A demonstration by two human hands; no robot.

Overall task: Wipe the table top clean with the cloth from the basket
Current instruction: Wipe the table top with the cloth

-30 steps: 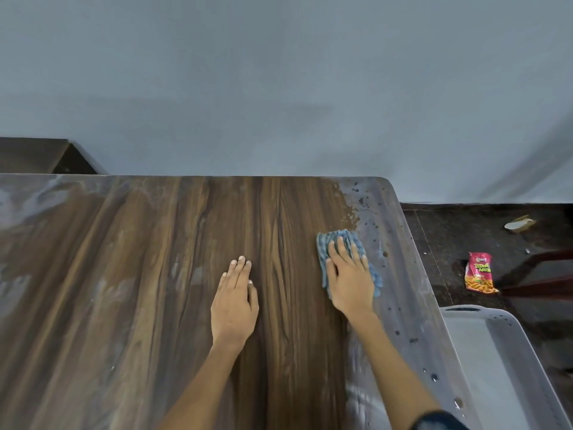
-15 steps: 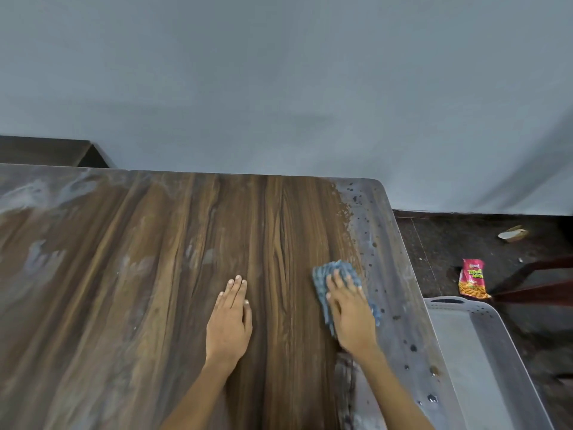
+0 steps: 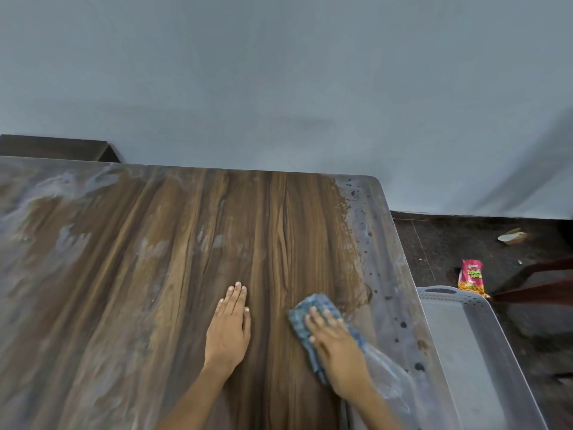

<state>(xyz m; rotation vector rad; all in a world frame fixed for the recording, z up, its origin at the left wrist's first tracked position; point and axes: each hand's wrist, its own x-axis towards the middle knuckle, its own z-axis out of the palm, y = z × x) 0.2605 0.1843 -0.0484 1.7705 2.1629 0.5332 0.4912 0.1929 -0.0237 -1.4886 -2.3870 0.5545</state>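
Wood-grain table top [image 3: 155, 290] with dusty grey film, woven blue cloth [image 3: 313, 311], matt grey plastic basket [image 3: 502, 336].

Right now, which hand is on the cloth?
The right hand: it presses flat on the blue cloth near the dusty right edge. The left hand rests flat on bare table.

Plain home room, wooden table [image 3: 155, 274], bare grey wall [image 3: 279, 72], littered dark floor [image 3: 465, 243]
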